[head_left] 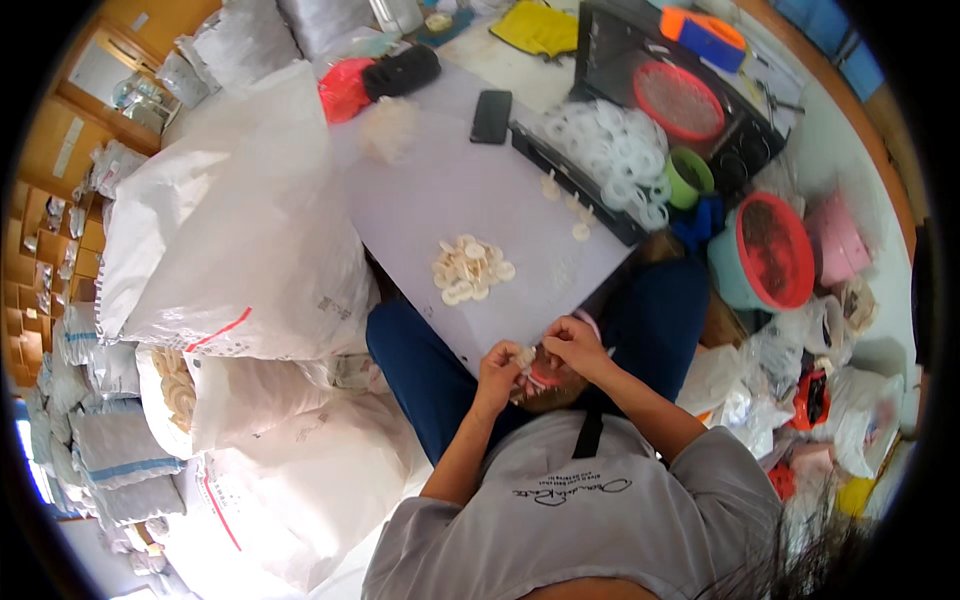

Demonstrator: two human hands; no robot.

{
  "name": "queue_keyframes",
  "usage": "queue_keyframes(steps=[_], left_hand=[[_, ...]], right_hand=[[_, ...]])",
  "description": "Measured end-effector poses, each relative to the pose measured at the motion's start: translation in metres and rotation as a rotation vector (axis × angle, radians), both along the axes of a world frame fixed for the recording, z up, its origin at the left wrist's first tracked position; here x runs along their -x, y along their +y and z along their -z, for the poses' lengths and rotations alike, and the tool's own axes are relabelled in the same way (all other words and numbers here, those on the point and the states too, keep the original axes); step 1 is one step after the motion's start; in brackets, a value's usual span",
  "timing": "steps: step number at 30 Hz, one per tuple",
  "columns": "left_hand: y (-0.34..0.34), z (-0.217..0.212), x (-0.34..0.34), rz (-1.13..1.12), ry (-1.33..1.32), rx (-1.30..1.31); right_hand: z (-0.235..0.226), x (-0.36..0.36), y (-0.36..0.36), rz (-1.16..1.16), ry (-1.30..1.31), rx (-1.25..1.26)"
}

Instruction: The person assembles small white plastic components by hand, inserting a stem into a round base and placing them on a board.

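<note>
Cream plastic disc [524, 355], small, pinched between my left hand [498, 372] and right hand [574, 345] over my lap, fingers clenched on it. Risk: a slip drops it among the sacks [250, 240]. Grey board [470, 200] just beyond carries a disc pile [470, 270]; cluttered storeroom.

small piece [524, 355] between fingers — indistinct

A pale flat table [450, 190] across the lap, a heap of small white rings [470, 270] near its front edge, a black phone [491, 116] at the far edge, a few loose rings [565, 200] by the right edge
</note>
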State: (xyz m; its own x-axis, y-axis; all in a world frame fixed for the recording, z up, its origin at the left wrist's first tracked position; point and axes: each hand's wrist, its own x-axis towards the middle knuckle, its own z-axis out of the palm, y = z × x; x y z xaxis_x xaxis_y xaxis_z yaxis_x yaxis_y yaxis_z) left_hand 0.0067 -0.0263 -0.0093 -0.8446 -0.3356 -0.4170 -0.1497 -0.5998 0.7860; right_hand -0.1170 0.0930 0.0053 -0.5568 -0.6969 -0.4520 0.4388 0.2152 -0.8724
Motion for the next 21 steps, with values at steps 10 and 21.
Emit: queue_keyframes(steps=[10, 21], left_hand=[[-0.017, 0.028, 0.017, 0.045, 0.146, -0.34], [-0.018, 0.035, 0.015, 0.008, 0.112, -0.423]], right_hand=[[-0.069, 0.126, -0.198, -0.027, 1.073, -0.096], [-0.02, 0.197, -0.412, -0.196, 1.231, -0.593]])
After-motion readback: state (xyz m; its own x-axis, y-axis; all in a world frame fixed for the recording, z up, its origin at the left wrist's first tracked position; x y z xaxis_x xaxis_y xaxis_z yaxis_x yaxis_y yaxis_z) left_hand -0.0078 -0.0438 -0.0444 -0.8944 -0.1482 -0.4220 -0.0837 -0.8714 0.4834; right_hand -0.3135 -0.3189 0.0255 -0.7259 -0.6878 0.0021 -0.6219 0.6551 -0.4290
